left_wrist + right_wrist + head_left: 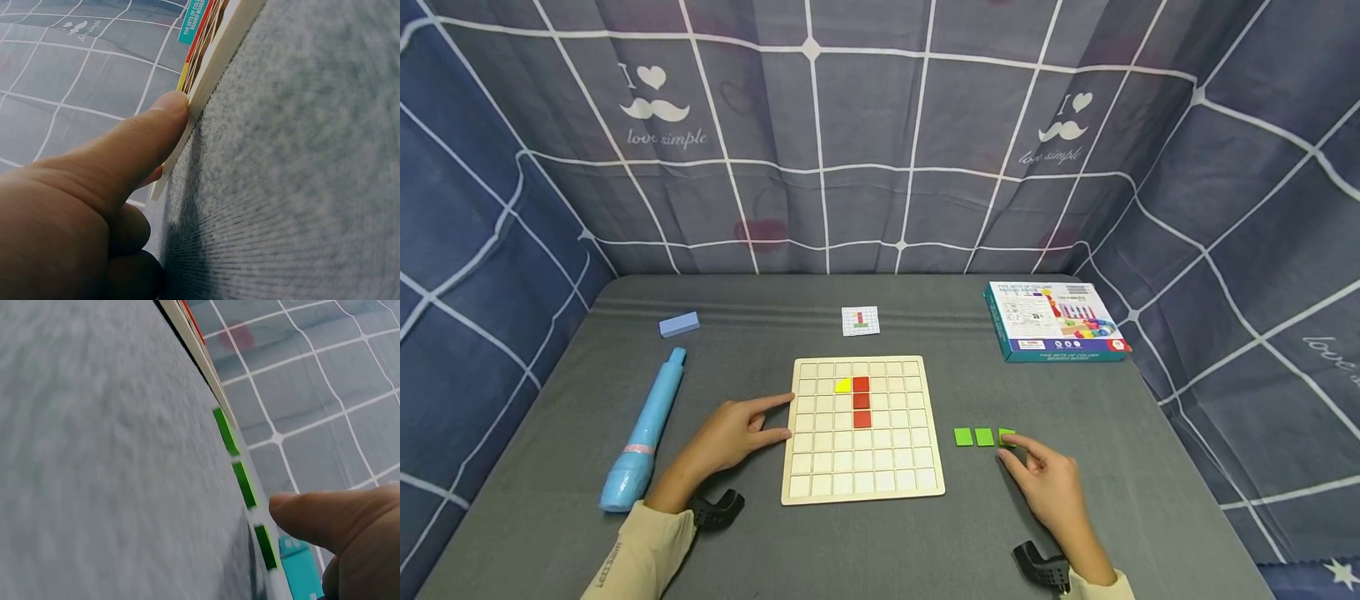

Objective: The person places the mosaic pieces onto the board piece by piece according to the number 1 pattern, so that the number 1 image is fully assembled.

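Note:
A pale wooden grid board [862, 492] lies mid-table, with one yellow tile [843, 386] and a column of three red tiles [861, 401] in its cells. My left hand [727, 435] touches the board's left edge with outstretched index finger and thumb. To the right of the board, three green tiles [984, 437] form a row on the cloth. My right hand [1051, 482] hovers at the rightmost green tile [265, 547], its index finger partly covering it in the head view. Thumb and index finger are apart there, and the right wrist view shows the thumb [312, 515] above the tiles.
A small card [860, 321] with a coloured grid pattern lies behind the board. At back right is a flat product box [1060, 321]. On the left are a blue block [679, 324] and a long light-blue bottle-like object [643, 433]. Checked curtains [865, 108] enclose the table.

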`<state>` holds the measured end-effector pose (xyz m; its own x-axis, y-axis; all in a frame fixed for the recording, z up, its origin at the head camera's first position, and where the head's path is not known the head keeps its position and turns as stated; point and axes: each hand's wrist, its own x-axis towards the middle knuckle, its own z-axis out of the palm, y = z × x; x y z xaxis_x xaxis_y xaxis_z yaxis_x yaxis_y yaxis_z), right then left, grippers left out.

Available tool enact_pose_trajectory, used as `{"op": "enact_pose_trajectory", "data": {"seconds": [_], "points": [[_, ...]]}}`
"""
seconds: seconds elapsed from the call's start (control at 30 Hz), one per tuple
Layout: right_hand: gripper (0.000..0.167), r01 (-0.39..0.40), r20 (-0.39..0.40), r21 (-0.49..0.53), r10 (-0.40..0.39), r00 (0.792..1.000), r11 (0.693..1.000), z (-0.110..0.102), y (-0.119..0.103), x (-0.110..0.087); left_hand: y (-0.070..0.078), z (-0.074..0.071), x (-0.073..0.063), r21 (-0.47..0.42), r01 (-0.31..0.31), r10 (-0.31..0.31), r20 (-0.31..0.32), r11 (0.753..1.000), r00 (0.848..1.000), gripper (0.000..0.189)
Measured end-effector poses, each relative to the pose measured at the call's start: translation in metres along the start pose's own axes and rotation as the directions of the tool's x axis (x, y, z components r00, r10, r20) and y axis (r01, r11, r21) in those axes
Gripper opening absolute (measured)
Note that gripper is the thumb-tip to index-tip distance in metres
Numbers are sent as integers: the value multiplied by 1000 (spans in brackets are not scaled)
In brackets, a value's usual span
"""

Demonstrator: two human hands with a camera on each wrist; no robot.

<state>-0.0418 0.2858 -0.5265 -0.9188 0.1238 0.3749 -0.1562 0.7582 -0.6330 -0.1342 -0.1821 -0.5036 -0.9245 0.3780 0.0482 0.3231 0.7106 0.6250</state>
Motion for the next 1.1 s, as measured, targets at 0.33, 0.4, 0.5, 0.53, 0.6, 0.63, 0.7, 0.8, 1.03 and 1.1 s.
{"op": "enact_pose_trajectory", "data": {"seconds": [0.33,0.4,0.5,0.53,0.6,0.63,0.7,0.8,1.03,1.1], "points": [[31,11,-8,-102,-12,1000,995,-10,4,2,0,0,-1,4,1,-1,-2,1000,1000,57],[32,-4,6,-118,5,1000,993,-11,4,3,0,-1,-1,2,-1,1,-6,1000,1000,57],[34,-29,32,-147,34,999,989,-11,3,5,0,-1,-2,2,-2,2,-10,1000,1000,57],[34,-37,42,-157,44,998,987,-11,3,5,0,-1,-2,4,-3,3,-9,1000,1000,57],[34,-52,60,-171,63,996,984,-11,3,5,1,-1,-2,4,1,-1,-6,1000,1000,57],[34,-60,66,-177,73,995,982,-11,3,5,2,-1,-2,3,3,-3,-6,1000,1000,57],[32,-73,73,-183,88,994,980,-11,2,6,2,-1,-2,2,5,-5,-2,1000,1000,57],[31,-83,71,-183,98,993,980,-10,1,6,2,-1,-2,5,2,-2,-4,1000,1000,57],[31,-96,64,-190,110,992,977,-9,0,6,1,-1,-2,6,0,0,-7,1000,1000,56],[31,-98,63,-191,112,992,977,-9,0,6,1,-1,-2,6,0,0,-5,1000,1000,57]]}}
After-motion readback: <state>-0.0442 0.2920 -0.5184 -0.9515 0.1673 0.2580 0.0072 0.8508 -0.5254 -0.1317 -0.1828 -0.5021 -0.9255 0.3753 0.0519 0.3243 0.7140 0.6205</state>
